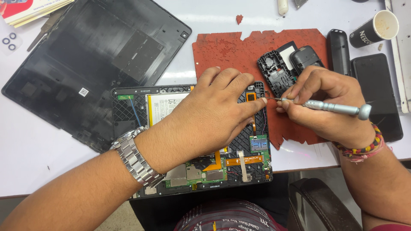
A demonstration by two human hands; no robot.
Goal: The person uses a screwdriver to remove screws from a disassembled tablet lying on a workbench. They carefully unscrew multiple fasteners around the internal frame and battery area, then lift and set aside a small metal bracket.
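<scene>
An opened tablet (pixel 128 107) lies on the white table, showing its battery, orange flex cables and green circuit board (pixel 259 144). My left hand (pixel 209 115) rests flat on top of it, fingers pressing near the right edge. My right hand (pixel 325 107) grips a silver precision screwdriver (pixel 338 108), its tip pointing left at the tablet's right edge beside my left fingertips. A steel watch (pixel 135 160) is on my left wrist, and beaded bands (pixel 364 149) are on the right.
The tablet's black back cover (pixel 85 55) lies at the upper left. A torn red mat (pixel 231 51) holds a small phone frame (pixel 276 72) and phone body (pixel 305 57). A paper cup (pixel 376 28), black phones (pixel 379 94) and a chair (pixel 317 205) are at the right.
</scene>
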